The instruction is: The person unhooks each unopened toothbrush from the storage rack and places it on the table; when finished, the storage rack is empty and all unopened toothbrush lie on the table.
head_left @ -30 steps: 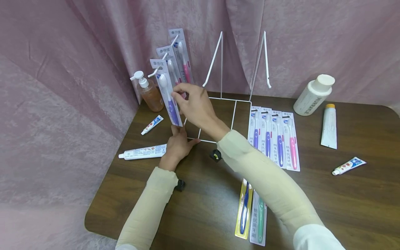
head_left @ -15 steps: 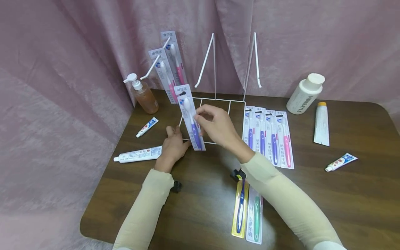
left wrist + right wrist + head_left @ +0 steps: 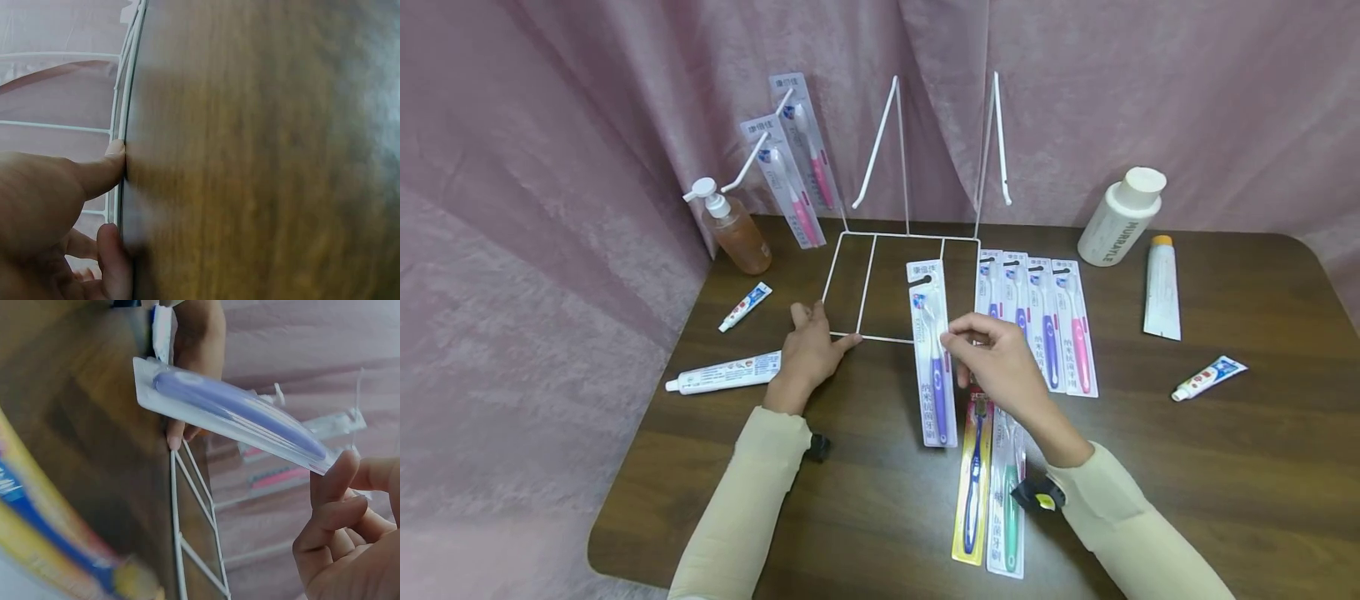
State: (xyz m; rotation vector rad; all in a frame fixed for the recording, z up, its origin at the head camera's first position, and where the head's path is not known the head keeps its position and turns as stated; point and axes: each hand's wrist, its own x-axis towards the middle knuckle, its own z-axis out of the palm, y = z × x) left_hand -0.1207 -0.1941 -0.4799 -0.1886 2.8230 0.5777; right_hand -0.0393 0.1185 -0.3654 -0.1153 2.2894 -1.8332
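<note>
Curtained bench [image 3: 1262,467]: rack [image 3: 887,339] is contacted by left hand [image 3: 808,354], fingers spread; packaged toothbrush [image 3: 937,392] is pinched by right hand [image 3: 1000,354]; transfer is presumed, setting-down likely required

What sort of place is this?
Perhaps a mock shop display: a wire rack with packaged toothbrushes hung on it, on a wooden table before a draped pink curtain.

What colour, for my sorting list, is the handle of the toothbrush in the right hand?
Purple; the handle shows best in the head view.
</note>
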